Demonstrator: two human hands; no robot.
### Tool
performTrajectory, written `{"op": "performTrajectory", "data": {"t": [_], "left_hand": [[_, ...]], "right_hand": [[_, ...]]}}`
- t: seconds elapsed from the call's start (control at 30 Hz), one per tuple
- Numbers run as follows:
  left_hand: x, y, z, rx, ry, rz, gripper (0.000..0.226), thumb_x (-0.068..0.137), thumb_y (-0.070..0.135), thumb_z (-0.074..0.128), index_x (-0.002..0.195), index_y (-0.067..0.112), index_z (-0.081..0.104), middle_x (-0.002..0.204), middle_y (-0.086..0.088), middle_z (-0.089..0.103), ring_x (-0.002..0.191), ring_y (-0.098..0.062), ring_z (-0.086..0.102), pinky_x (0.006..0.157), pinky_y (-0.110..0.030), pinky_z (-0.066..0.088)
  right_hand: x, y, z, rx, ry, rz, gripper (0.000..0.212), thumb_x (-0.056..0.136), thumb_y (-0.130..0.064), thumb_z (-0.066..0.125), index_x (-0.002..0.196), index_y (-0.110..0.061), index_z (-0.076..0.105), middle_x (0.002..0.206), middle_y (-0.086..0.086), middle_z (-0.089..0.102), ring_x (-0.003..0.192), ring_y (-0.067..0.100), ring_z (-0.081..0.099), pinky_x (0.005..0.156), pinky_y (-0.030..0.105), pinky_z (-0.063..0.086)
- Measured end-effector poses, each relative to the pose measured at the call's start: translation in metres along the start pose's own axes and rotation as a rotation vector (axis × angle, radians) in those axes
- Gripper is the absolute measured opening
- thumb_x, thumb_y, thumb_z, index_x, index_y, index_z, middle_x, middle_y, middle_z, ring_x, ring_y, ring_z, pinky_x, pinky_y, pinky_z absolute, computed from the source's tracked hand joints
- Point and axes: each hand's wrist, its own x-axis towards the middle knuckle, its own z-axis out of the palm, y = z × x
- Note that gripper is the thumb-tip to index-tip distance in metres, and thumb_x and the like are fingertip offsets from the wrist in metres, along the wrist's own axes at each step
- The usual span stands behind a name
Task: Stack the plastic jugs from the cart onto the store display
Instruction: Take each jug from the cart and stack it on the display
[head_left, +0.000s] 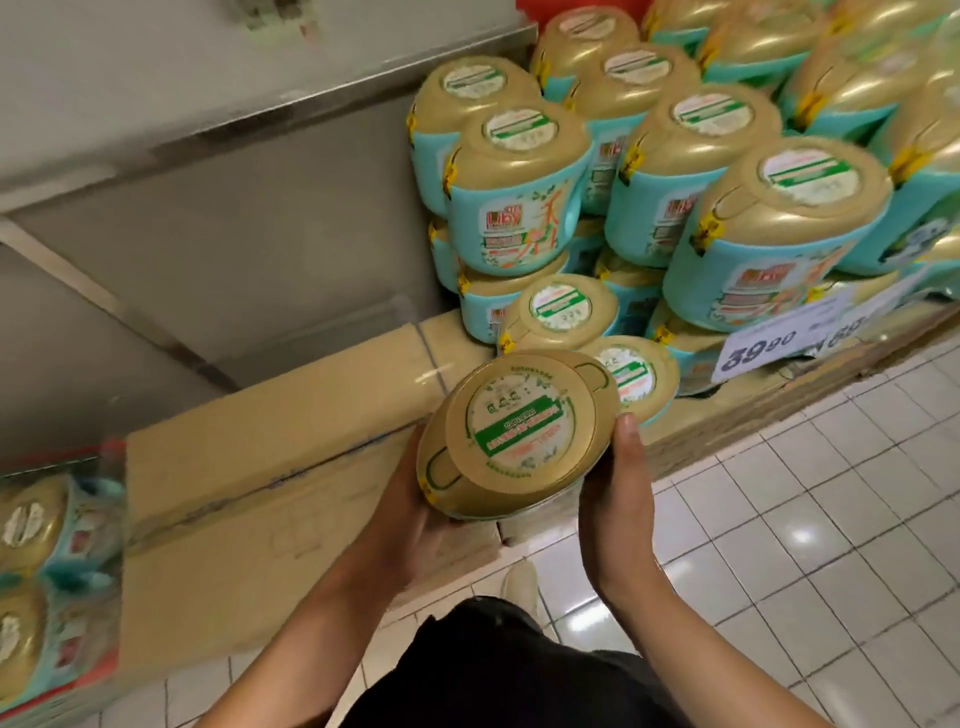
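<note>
Gold jug (519, 436) is gripped btwn both hands, labelled end up: left hand (410, 514) wrapped on its left side, right hand (618, 499) on its right. It's held over cardboard boxes (291, 467), just near of the stacked jugs (649, 208); price sign (769, 343) far right.

A stacked jug (514, 202) bears the brand "Liby"; the price sign (769, 348) beside it shows 39.90.
</note>
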Motion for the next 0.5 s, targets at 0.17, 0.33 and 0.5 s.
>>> {"op": "performTrajectory", "data": {"t": [0.17, 0.33, 0.5], "left_hand": [[0.041, 0.039, 0.020, -0.054, 0.150, 0.120, 0.034, 0.113, 0.029, 0.034, 0.106, 0.023, 0.067, 0.084, 0.011, 0.080, 0.082, -0.011, 0.077, 0.060, -0.026, 0.061], [0.068, 0.078, 0.063, 0.046, 0.173, 0.160, 0.046, 0.109, 0.053, 0.031, 0.122, 0.037, 0.072, 0.117, 0.004, 0.077, 0.111, -0.017, 0.071, 0.084, -0.043, 0.061], [0.089, 0.091, 0.100, -0.037, 0.254, 0.146, 0.051, 0.106, 0.058, 0.032, 0.133, 0.029, 0.065, 0.124, 0.001, 0.075, 0.116, -0.023, 0.069, 0.100, -0.051, 0.055]], "right_hand": [[0.058, -0.015, 0.010, 0.023, -0.051, 0.047, 0.051, 0.099, -0.073, 0.049, 0.131, -0.040, 0.070, 0.139, -0.007, 0.068, 0.135, 0.012, 0.058, 0.114, 0.031, 0.044], [0.110, -0.026, 0.004, 0.052, -0.091, -0.024, 0.053, 0.102, -0.070, 0.045, 0.137, -0.035, 0.067, 0.143, -0.001, 0.065, 0.139, 0.017, 0.055, 0.117, 0.044, 0.035], [0.150, -0.030, -0.009, 0.014, -0.139, -0.001, 0.058, 0.099, -0.075, 0.045, 0.140, -0.038, 0.063, 0.147, -0.002, 0.062, 0.144, 0.018, 0.049, 0.125, 0.051, 0.029]]}}
